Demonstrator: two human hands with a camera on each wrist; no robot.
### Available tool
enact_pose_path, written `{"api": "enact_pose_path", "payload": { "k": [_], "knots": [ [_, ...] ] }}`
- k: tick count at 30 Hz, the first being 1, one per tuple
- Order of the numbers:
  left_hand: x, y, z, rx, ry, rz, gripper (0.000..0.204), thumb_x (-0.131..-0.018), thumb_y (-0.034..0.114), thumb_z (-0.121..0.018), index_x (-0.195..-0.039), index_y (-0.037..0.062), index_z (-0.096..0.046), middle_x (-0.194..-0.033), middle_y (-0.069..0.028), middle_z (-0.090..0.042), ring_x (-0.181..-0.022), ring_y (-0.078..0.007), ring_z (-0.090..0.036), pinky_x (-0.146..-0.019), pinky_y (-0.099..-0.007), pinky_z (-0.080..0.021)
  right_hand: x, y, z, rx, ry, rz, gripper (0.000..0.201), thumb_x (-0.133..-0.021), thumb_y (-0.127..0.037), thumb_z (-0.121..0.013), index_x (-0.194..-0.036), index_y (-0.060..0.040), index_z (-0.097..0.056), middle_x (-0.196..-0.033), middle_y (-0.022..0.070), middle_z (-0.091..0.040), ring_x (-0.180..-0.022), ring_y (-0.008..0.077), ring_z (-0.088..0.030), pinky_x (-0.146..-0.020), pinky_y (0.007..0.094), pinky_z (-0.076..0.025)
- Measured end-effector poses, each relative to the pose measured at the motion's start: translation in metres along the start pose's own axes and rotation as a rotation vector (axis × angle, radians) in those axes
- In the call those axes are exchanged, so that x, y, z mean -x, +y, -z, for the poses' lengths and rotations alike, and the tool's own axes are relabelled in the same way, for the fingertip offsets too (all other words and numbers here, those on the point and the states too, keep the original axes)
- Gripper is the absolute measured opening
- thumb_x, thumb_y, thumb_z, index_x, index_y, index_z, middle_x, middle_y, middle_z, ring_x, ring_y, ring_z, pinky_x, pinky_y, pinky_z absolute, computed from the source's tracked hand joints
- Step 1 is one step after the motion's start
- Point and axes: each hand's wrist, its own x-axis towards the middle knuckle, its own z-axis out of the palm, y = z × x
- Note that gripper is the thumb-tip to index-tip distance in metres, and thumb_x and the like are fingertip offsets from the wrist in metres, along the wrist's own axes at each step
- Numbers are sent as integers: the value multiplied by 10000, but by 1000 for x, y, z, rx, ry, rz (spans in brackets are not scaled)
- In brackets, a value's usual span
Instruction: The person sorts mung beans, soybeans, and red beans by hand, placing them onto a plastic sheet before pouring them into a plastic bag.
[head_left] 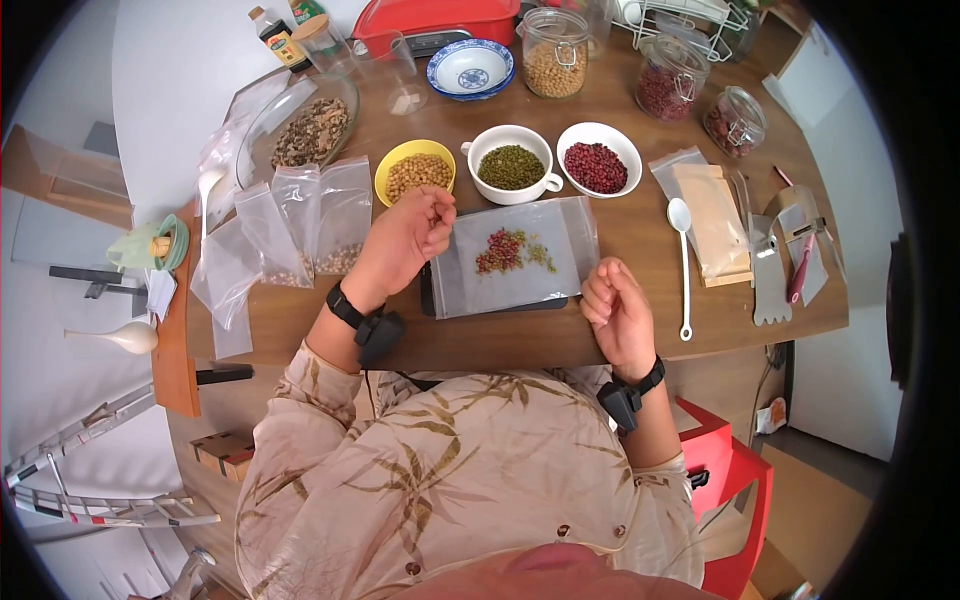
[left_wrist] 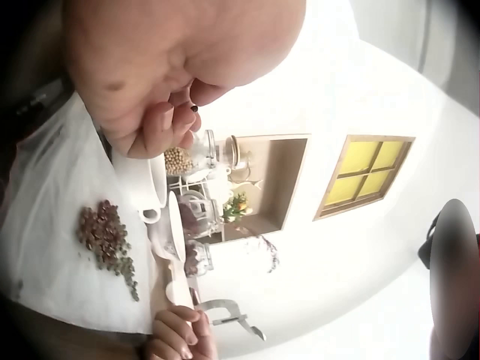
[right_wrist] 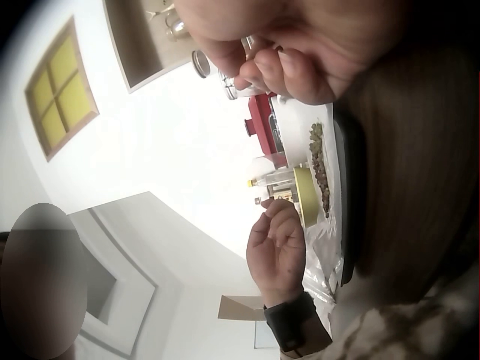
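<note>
A clear zip bag (head_left: 455, 285) lies flat before me on a dark flat board, with a mixed pile of red and green beans (head_left: 500, 252) on it. Over the bag's upper left corner, by the yellow bowl of chickpeas (head_left: 384, 190), is my left hand (head_left: 408, 238). Its fingers are curled, and a small dark bean (left_wrist: 194, 109) shows pinched at its fingertips in the left wrist view. My right hand (head_left: 618, 308) is at the bag's lower right corner, fingers loosely curled, with nothing visible in it. A white two-handled cup of green beans (head_left: 510, 195) stands behind the bag.
A white bowl of red beans (head_left: 570, 180) stands right of the cup. On the right lie a white spoon (head_left: 686, 275) and a brown packet (head_left: 712, 225). Several zip bags (head_left: 262, 230) and a glass bowl of dried pieces (head_left: 250, 135) are at left; lidded jars (head_left: 555, 50) stand behind.
</note>
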Motion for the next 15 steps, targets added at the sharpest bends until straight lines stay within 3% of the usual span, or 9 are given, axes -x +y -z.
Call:
{"api": "enact_pose_path", "payload": {
  "k": [2, 3, 5, 6, 8, 15],
  "knots": [
    [-4, -5, 8, -429, -43, -38, 109, -1108, 110, -645, -1164, 40, -706, -893, 41, -570, -742, -92, -465, -645, -250, -381, 1, 0, -1, 5, 12, 4, 206, -1187, -263, -586, -1093, -80, -610, -815, -31, -454, -659, 74, -384, -573, 246, -313],
    [-4, -8, 4, -427, -44, -37, 109, -1108, 110, -645, -1164, 40, -706, -893, 41, -570, -742, -92, -465, -645, -250, -381, 1, 0, -1, 7, 13, 4, 206, -1187, -263, -586, -1093, -80, -610, -815, -31, -454, -659, 74, -384, -573, 246, -313],
    [-5, -18, -9, -1174, -41, -208, 105, -1040, 97, -749, -1126, 43, -774, -873, 15, -587, -778, -136, -528, -681, -292, -442, 1, -1, -1, 7, 4, 10, 207, -1186, -263, -588, -1092, -80, -610, -815, -31, -451, -659, 74, -383, -573, 246, -314],
    [-7, -21, -10, -1172, -42, -210, 105, -1040, 97, -749, -1126, 43, -774, -873, 15, -587, -778, -136, -528, -681, -292, -442, 1, -1, -1, 10, 4, 11, 207, -1186, -263, -588, -1092, -80, -610, -815, -31, -451, -659, 74, -383, -573, 246, -314],
    [-10, -26, -10, -1400, -76, -492, 140, -975, 97, -820, -1108, 54, -811, -858, -28, -581, -788, -176, -566, -714, -340, -484, 2, -1, -2, 3, 10, 12, 206, -1185, -262, -589, -1089, -81, -610, -815, -32, -451, -659, 75, -382, -574, 246, -315],
    [-10, -30, -10, -1451, -114, -489, 191, -953, 95, -824, -1139, 55, -813, -858, -73, -583, -795, -233, -588, -729, -371, -494, 1, 0, 0, -1, -3, 5, 193, -1203, -235, -527, -1118, -79, -601, -840, -28, -440, -664, 72, -371, -568, 237, -319]
  ]
}}
